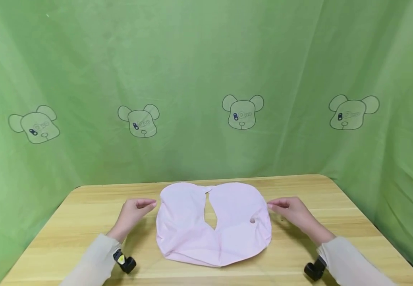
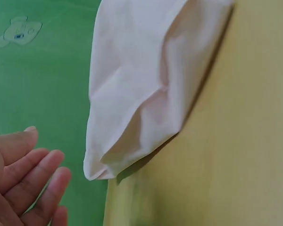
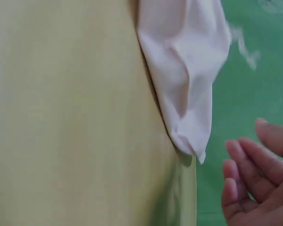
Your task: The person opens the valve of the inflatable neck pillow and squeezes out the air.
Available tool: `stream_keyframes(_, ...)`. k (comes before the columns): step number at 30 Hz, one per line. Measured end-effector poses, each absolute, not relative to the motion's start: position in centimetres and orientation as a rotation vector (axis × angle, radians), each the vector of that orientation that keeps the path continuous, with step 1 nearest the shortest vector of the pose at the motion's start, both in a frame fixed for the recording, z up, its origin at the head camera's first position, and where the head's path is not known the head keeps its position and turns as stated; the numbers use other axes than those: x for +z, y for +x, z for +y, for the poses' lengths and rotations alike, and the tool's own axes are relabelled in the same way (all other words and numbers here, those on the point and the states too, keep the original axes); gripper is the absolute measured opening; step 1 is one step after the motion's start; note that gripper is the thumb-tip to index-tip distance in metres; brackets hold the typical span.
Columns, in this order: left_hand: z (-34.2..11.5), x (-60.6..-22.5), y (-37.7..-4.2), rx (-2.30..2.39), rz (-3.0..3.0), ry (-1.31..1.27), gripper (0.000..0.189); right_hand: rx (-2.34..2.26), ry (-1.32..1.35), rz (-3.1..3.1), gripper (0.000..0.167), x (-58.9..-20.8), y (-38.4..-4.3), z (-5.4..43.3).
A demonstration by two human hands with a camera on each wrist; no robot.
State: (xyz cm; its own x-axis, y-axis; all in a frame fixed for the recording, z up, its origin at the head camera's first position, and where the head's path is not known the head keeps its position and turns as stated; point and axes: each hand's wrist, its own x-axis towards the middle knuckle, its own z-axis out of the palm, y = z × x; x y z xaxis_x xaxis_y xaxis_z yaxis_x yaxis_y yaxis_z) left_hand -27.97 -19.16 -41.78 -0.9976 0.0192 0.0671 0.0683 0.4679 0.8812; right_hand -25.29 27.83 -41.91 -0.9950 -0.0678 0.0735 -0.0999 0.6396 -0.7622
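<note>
A pale pink fabric cover (image 1: 188,222) lies on the wooden table, its two rounded lobes meeting at a small tab at the top. Between the lobes is a narrow gap, and a small hole shows in the right lobe. My left hand (image 1: 136,212) hovers just beside the cover's left edge, and in the left wrist view its loosely bent fingers (image 2: 49,165) are apart from the fabric (image 2: 127,70). On the opposite side, my right hand (image 1: 294,212) is by the right edge. The right wrist view shows its relaxed fingers (image 3: 254,174) holding nothing, with a gap to the fabric (image 3: 193,61).
The wood-grain table (image 1: 85,214) has its far edge just behind the cover. A green curtain (image 1: 192,59) printed with bear heads hangs behind and at both sides. A black wrist device (image 1: 126,263) is strapped to the left wrist, another device (image 1: 315,269) to the right.
</note>
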Motion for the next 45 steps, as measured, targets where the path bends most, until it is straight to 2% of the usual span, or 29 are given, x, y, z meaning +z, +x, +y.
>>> stream_keyframes(7, -19.1, -42.8, -25.6, -1.612, -2.684, -0.031, 0.019, 1.377, 0.082, -2.863, 0.032, -42.4, -21.8, 27.8)
stream_keyframes(18, -19.0, -44.8, -23.5, -1.642, -2.722, 0.029, 0.018, 1.513, 0.115, -2.873, 0.029, -43.2, -19.4, 27.2)
stream_keyframes(30, -18.7, -45.5, -23.6, -1.708, -2.690, 0.130, 0.016, 1.561, 0.011, -2.875, 0.028, -43.7, -19.3, 27.1)
stream_keyframes(45, -18.5, -45.9, -24.3, -1.689, -2.676, 0.155, 0.014, 1.655, 0.008, -2.813, 0.021, -44.4, -20.5, 26.4)
